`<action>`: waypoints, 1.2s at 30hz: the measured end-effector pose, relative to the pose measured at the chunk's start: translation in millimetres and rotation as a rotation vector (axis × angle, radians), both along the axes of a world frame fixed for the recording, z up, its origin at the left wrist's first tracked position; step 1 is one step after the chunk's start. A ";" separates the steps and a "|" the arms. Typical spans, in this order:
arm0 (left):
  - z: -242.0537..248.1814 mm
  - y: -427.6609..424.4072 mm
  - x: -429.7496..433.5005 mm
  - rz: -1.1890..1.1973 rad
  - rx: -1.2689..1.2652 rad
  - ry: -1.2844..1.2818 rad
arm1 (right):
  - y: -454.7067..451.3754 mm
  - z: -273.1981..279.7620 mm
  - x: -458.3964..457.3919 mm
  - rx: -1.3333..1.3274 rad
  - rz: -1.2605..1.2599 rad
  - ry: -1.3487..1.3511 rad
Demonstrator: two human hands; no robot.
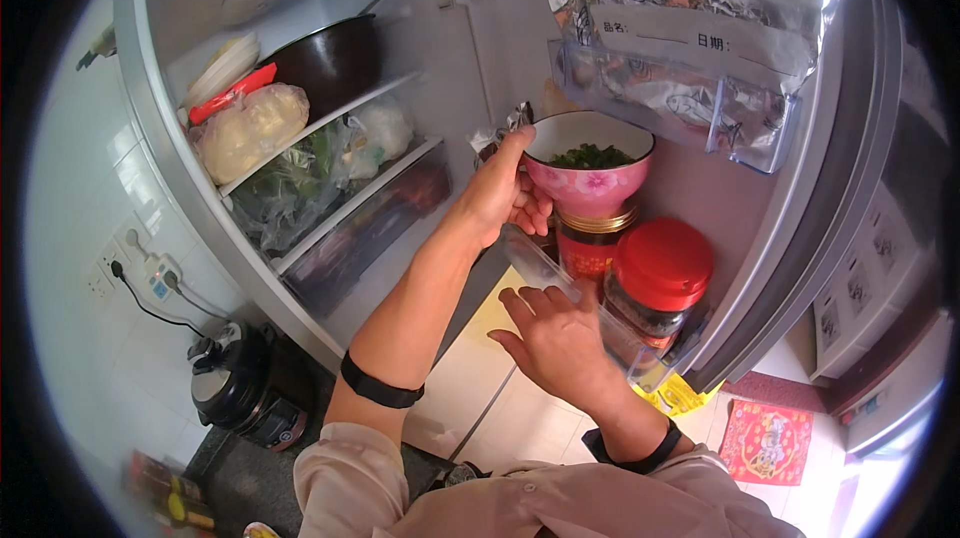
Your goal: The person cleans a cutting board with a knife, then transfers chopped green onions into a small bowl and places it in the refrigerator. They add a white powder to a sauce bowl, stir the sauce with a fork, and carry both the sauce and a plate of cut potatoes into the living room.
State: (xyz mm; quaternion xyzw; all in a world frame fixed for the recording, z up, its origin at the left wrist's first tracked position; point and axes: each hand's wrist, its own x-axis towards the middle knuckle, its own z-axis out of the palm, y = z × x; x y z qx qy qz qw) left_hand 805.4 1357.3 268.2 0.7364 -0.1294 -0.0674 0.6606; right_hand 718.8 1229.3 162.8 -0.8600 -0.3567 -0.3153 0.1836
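My left hand [506, 193] grips the left side of a pink flowered bowl [592, 181], thumb at the rim and fingers curled below it. Chopped greens [592, 157] lie inside. The bowl is above the gold lid of a red jar [589, 249]; whether it rests on the lid I cannot tell. My right hand [555, 328] is at the edge of the clear door shelf [626, 339], fingers spread, holding nothing that I can see. Just right of it stands a jar with a red screw lid [664, 264].
The open fridge door [739, 238] also bears an upper clear shelf [712, 114] with printed foil bags. Left, the fridge shelves hold a dark pot [326, 61] and bagged food [259, 125]. A black electric cooker [244, 388] stands on the dark counter [244, 489] at lower left.
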 end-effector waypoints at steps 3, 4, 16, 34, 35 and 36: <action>2.1 -3.3 0.3 0.037 0.008 -0.005 | -0.4 0.1 0.7 0.003 0.021 0.011; 4.1 -4.0 0.4 0.048 0.013 -0.008 | -0.6 0.3 0.9 0.008 0.031 0.019; 25.0 -2.6 1.5 0.056 0.200 -0.092 | -4.2 0.9 1.7 0.005 0.054 0.004; -10.3 5.7 -29.5 0.119 -0.082 -0.075 | 3.7 1.2 -1.6 0.026 0.031 0.040; -9.7 5.7 -30.6 0.119 -0.073 -0.070 | 4.8 1.5 -1.8 0.045 0.041 0.043; -8.6 4.8 -31.2 0.119 -0.058 -0.060 | 5.6 1.6 -2.3 0.042 0.041 0.054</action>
